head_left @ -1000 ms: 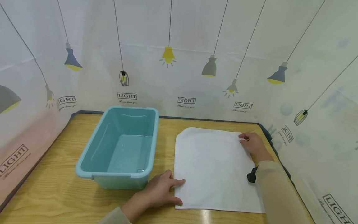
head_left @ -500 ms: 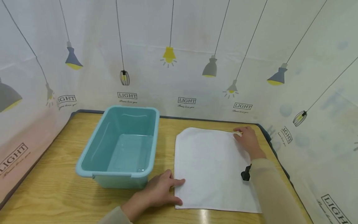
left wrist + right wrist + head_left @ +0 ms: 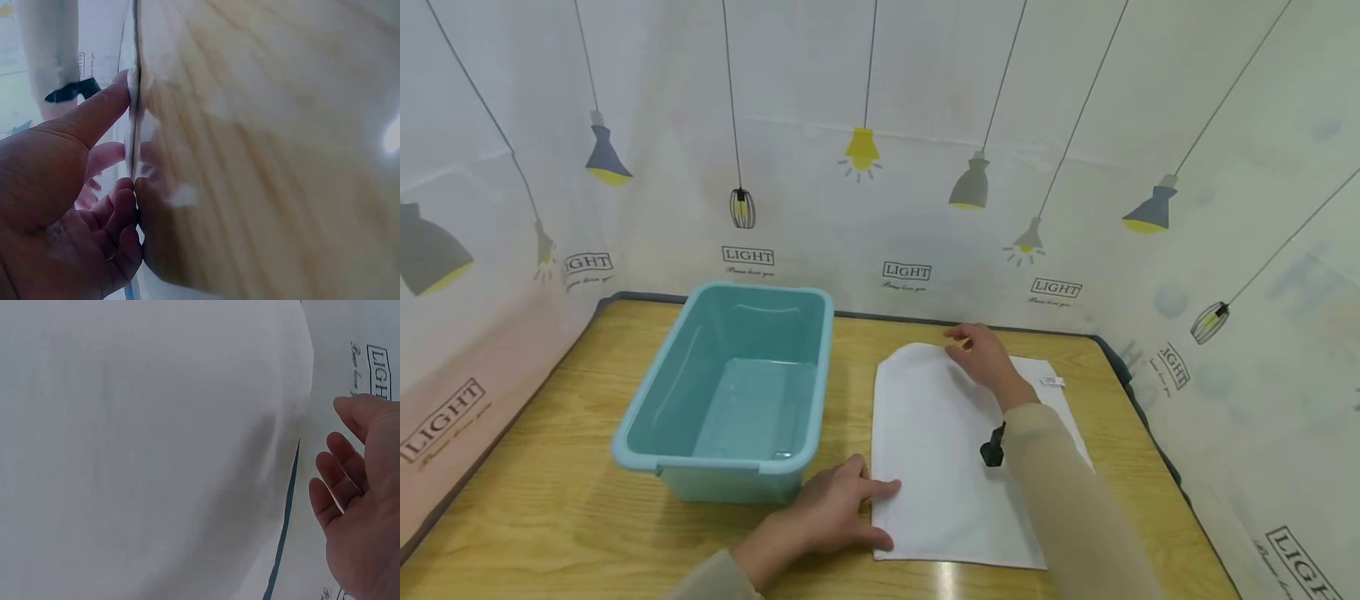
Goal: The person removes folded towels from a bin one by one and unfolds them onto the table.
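Note:
A white cloth (image 3: 940,467) lies flat on the wooden table, with a small white tag (image 3: 1051,382) near its far right corner. At its near left edge, my left hand (image 3: 831,508) rests with thumb and index finger spread on the cloth. The left wrist view shows the thumb (image 3: 103,112) against the cloth's edge and other fingers loosely bent. My right hand (image 3: 981,358) is over the far edge, fingers loosely bent. Nothing shows between its thumb and fingers in the right wrist view, where the hand (image 3: 362,481) appears beside the cloth. Its forearm hides part of the cloth.
A light blue plastic tub (image 3: 655,383), with no contents visible, stands left of the cloth, close to my left hand. The wooden table (image 3: 550,467) is bordered by a white curtain-like wall (image 3: 820,225) printed with lamps. A black device (image 3: 992,454) sits at my right wrist.
My right hand has moved left along the cloth's far edge from the far right corner, uncovering the tag there. My left hand has stayed in place on the cloth.

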A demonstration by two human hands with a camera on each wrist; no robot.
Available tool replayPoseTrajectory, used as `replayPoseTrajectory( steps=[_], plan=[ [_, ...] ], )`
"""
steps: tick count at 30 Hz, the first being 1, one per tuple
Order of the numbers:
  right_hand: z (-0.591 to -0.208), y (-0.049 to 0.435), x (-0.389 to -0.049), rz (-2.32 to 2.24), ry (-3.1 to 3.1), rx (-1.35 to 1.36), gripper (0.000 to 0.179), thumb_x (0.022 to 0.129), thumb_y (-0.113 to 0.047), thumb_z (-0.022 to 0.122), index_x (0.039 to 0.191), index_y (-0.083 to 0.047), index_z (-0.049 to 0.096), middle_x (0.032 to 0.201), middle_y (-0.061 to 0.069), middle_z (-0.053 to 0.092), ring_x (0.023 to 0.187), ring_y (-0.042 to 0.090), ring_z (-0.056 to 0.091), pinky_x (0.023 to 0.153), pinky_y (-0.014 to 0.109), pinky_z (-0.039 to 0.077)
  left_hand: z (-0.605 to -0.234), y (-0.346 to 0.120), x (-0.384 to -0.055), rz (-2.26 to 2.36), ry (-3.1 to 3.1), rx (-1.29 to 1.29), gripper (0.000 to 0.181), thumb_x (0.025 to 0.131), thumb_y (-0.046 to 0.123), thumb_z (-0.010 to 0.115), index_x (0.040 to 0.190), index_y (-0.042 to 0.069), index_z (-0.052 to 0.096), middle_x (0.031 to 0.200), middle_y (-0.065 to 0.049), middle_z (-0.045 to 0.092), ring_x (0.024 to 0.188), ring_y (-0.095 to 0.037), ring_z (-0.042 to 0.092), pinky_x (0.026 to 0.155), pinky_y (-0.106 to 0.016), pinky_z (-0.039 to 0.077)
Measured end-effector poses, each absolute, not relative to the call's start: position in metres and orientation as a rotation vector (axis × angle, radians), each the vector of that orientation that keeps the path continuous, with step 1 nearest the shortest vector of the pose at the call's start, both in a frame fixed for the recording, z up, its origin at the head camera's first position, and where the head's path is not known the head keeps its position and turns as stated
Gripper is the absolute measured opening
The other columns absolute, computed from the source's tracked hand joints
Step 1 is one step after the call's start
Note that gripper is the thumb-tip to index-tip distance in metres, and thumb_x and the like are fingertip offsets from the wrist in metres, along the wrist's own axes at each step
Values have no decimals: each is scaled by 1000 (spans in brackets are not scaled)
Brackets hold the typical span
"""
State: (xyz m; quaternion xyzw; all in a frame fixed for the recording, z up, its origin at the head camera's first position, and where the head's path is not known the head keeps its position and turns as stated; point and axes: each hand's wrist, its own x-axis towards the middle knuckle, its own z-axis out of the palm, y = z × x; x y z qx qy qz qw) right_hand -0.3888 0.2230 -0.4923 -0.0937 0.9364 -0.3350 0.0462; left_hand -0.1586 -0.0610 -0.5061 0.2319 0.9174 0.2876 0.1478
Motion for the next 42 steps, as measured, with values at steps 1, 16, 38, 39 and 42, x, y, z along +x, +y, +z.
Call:
replayPoseTrajectory(
  steps=[1, 16, 38, 39, 42],
  plan=[
    [-493, 215, -389, -1023, 2844, -300, 38, 109, -23, 68, 145, -10, 68, 148, 15, 60, 134, 36, 56, 117, 55, 47, -506, -61, -158, 827, 2637, 672, 74, 81, 53, 96, 148, 32, 71, 95, 7, 49, 74, -8, 41, 63, -22, 37],
    [-500, 169, -384, -911, 2775, -391, 50, 105, -33, 75, 153, -26, 64, 159, 10, 61, 153, 39, 47, 129, 68, 11, -506, -51, -160, 780, 2637, 682, 74, 80, 53, 97, 147, 33, 71, 95, 7, 49, 74, -8, 42, 64, -22, 37],
    [-493, 169, -373, -858, 2851, -639, 20, 104, -28, 77, 120, -21, 85, 113, 4, 72, 106, 24, 62, 99, 47, 45, -506, -61, -161, 812, 2619, 633, 74, 82, 53, 95, 149, 35, 70, 95, 6, 48, 75, -9, 42, 64, -23, 36],
    [-493, 168, -373, -841, 2875, -652, 19, 105, -28, 76, 120, -22, 85, 109, 3, 71, 102, 23, 60, 94, 44, 45, -507, -61, -161, 812, 2616, 630, 74, 82, 53, 95, 149, 35, 70, 95, 7, 48, 74, -8, 42, 64, -22, 36],
    [-490, 163, -372, -847, 2907, -627, 18, 105, -27, 76, 121, -24, 85, 100, 2, 68, 91, 21, 57, 81, 37, 45, -506, -61, -161, 816, 2612, 626, 73, 82, 53, 95, 148, 35, 70, 94, 7, 48, 74, -8, 42, 63, -22, 35]
  ],
)
